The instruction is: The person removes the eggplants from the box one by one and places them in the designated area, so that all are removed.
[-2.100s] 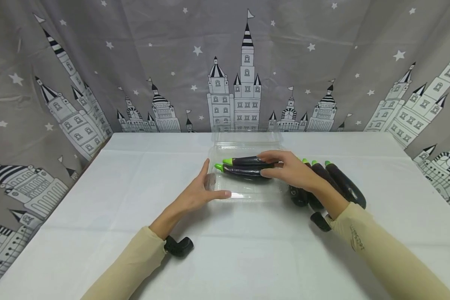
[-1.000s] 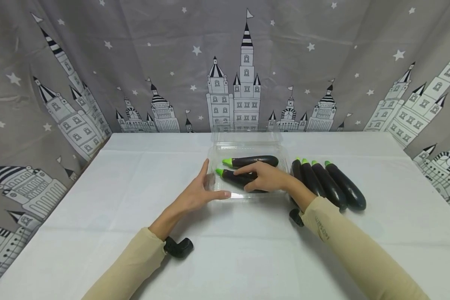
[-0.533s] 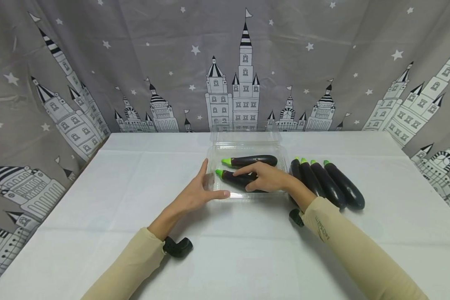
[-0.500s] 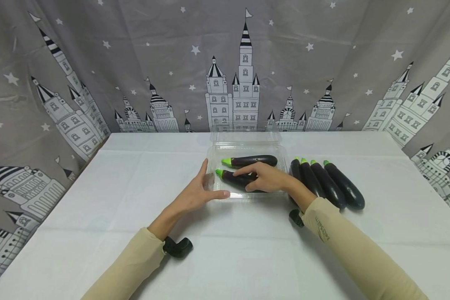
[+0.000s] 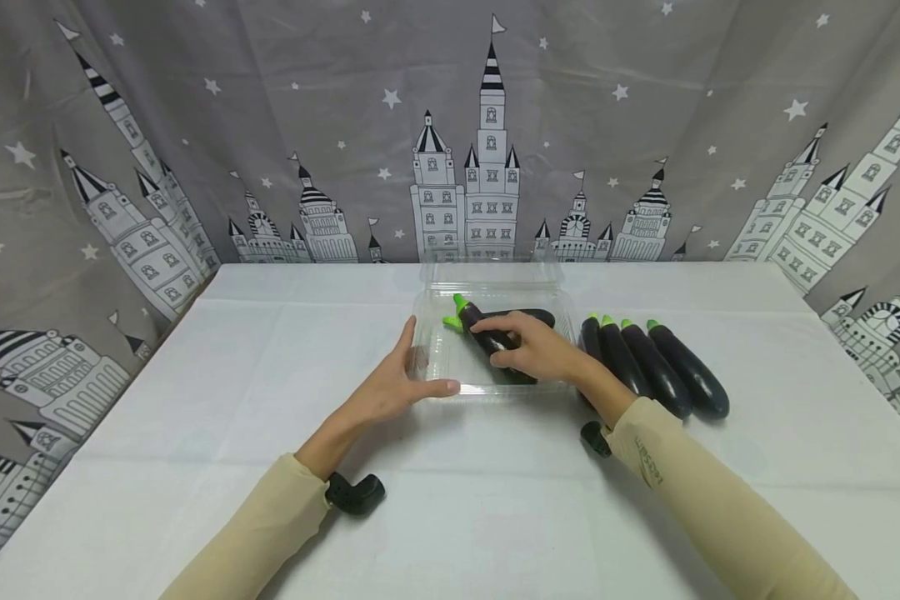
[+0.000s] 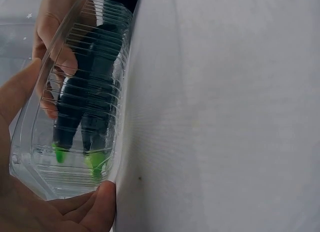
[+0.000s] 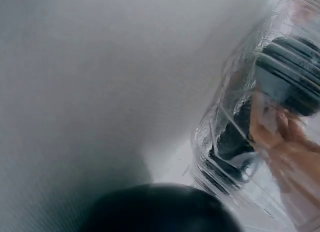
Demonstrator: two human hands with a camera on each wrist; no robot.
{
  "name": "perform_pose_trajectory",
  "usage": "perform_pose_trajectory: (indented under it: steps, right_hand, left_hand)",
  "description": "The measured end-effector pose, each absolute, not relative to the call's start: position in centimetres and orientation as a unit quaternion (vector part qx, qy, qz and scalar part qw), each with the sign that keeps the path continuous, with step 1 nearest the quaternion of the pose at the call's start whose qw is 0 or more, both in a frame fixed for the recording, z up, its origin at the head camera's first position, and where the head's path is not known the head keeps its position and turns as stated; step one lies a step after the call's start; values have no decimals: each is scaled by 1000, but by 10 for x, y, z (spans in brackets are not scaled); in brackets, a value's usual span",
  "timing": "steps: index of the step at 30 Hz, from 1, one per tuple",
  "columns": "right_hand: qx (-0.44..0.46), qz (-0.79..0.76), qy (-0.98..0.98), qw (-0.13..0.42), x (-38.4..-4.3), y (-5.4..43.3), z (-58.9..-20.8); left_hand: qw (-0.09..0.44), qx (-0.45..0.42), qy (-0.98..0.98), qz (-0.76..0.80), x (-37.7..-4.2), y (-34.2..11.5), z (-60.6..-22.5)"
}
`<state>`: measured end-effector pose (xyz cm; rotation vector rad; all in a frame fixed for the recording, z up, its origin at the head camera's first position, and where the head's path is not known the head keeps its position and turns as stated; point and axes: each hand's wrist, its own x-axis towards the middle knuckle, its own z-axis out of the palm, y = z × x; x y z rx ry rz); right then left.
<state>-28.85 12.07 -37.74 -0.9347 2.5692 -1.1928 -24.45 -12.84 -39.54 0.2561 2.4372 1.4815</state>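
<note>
An eggplant point(image 5: 487, 331) with a green stem end is in my right hand point(image 5: 532, 346), gripped between thumb and fingers inside the clear plastic container point(image 5: 450, 390). It slants, stem end to the back, across a second eggplant point(image 5: 543, 317) that lies sideways in the container. In the left wrist view, both green stem ends point(image 6: 97, 162) show through the ribbed clear wall. My left hand point(image 5: 390, 387) rests against the container's front left corner, thumb along the front and fingers along the left side. The right wrist view shows the right hand point(image 7: 285, 134) through the plastic, partly blurred.
Several more eggplants point(image 5: 686, 371) lie side by side right of the container, partly behind my right forearm. The container's lid point(image 5: 495, 271) stands raised at the back. A white cloth point(image 5: 465, 500) covers the table, and a grey castle-print curtain point(image 5: 307, 75) hangs behind.
The gripped eggplant first came forward, away from the other one. Since half a second ago, its stem end has swung back and right over the second eggplant. My left hand stays put.
</note>
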Motion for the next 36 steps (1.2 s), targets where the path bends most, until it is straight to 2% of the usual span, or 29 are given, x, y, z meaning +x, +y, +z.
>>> perform_pose_trajectory:
  steps: [4,14,36]
  right_hand:
    - [-277,-423,858,90,-287,120,-377]
    - [-265,-447,848,99,-283,122,-375]
    - [-203,-526,822,82,-281,129,-370]
  left_hand:
    - [137,85,847,507,-244,-128,-394]
    - [136,87,842,515,-245,-129,-395]
    - [139,89,837,522,-245,-129,-395]
